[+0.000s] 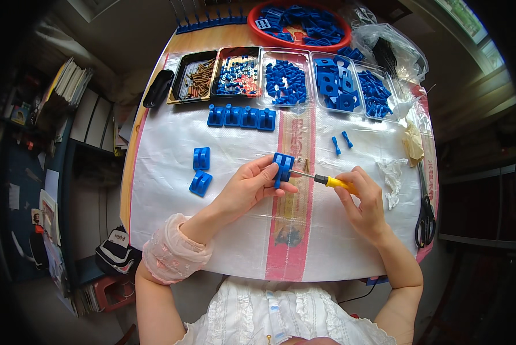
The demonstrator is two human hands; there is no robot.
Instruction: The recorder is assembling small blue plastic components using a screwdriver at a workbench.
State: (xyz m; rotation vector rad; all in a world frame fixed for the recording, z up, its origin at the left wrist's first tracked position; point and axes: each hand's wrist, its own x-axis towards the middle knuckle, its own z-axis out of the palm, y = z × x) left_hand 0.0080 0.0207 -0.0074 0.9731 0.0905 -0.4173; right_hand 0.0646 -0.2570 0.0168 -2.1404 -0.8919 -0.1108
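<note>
Over the middle of the table, my left hand (259, 183) pinches a blue plastic bracket (283, 167) between thumb and fingers. My right hand (361, 198) grips a screwdriver (334, 182) by its yellow and black handle. Its metal shaft points left, with the tip at the bracket; whether it sits in a screw is too small to tell. A couple of brass-coloured screws (306, 165) lie just behind the shaft. To the left rest two similar blue brackets (200, 183). Farther back stands a row of several blue brackets with upright pegs (241, 118).
Along the back, trays hold screws (200, 79), small nuts and blue bits (238, 75), blue pegs (285, 80) and blue plates (335, 83). Behind them stands a red basin (341, 41) of blue parts. Two loose blue pegs (336, 145) and black scissors (425, 221) lie at right.
</note>
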